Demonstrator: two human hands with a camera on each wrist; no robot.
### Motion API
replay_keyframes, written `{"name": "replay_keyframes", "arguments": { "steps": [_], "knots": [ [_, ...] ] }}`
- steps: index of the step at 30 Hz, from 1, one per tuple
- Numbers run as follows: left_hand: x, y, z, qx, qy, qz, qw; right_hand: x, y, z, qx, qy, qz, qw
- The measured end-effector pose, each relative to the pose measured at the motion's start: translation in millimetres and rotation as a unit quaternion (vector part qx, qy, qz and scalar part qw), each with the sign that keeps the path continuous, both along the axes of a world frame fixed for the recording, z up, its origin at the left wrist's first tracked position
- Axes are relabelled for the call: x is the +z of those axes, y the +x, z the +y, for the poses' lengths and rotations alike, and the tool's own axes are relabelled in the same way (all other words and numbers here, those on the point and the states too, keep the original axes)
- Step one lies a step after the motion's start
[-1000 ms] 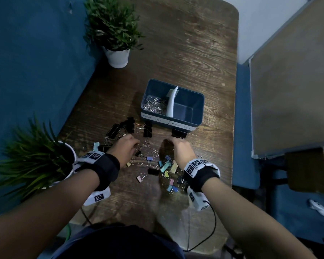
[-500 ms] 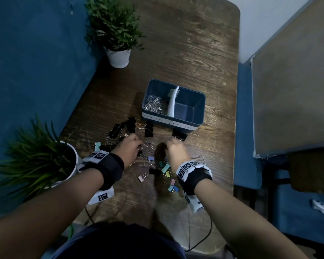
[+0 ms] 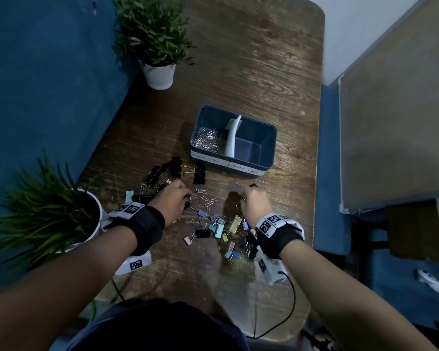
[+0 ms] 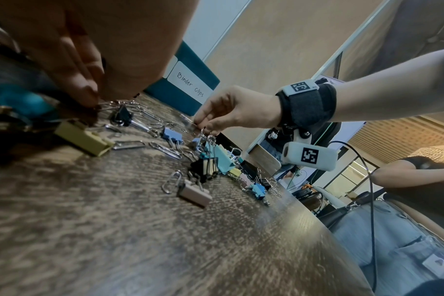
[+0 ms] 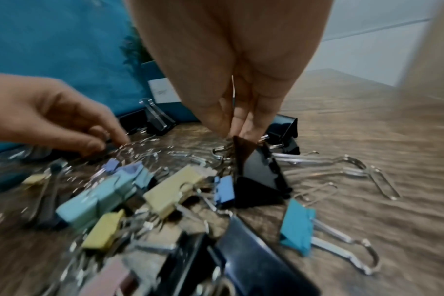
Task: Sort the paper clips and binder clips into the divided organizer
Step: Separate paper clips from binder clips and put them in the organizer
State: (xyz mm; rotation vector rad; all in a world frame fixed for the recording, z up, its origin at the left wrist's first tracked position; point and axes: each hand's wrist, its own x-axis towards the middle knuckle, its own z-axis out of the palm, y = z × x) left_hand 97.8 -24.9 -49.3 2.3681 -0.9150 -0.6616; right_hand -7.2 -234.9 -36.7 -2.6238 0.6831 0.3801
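- Two bare hands work a scatter of silver wire paper clips and coloured binder clips on a dark wooden table, at 6 o'clock from the blue divided plastic organizer.
- Right hand pinches paper clips with bunched fingertips.
- Left hand pinches paper clips against the tabletop.

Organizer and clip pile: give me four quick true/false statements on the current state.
1. The organizer's left compartment holds silver paper clips. True.
2. The right compartment is full of binder clips. False: it looks empty.
3. Both hands are down at the pile on the table. True: left hand, right hand.
4. The coloured binder clips lie beyond the organizer. False: they lie on its near side, between the wrists.
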Motion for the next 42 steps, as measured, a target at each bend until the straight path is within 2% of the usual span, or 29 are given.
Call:
{"name": "replay_keyframes", "arguments": {
  "steps": [2,6,10,15,19,22,30,34,39,42],
  "knots": [
    [0,0,0,0.004,-0.003,0.005,1.000,5,1,-3,-0.012,-0.010,-0.003,1.000],
    [3,0,1,0.013,0.002,0.021,1.000,10,13,2,0.035,-0.042,-0.020,0.998],
    [3,0,5,0.020,0.011,0.022,1.000,8,30,18,0.081,-0.051,0.034,0.995],
    [1,2,9,0.031,0.015,0.028,0.999,-1,23,55,0.137,-0.014,0.025,0.990],
    [0,-5,14,-0.017,0.018,-0.009,1.000,-1,24,59,0.131,0.055,-0.015,0.990],
    [1,-10,16,-0.084,0.059,-0.062,0.993,4,26,51,0.129,0.041,-0.063,0.989],
    [3,-19,28,-0.111,0.098,-0.059,0.987,6,-19,54,0.283,0.016,-0.012,0.959],
    [5,-24,36,-0.117,0.101,-0.059,0.986,11,-32,47,0.275,0.045,0.015,0.960],
    [6,-23,34,-0.065,0.064,-0.049,0.995,18,-10,36,0.187,0.068,-0.051,0.979],
    [7,-19,26,-0.046,0.049,-0.053,0.996,18,6,46,0.217,0.035,-0.020,0.975]
  ]
}}
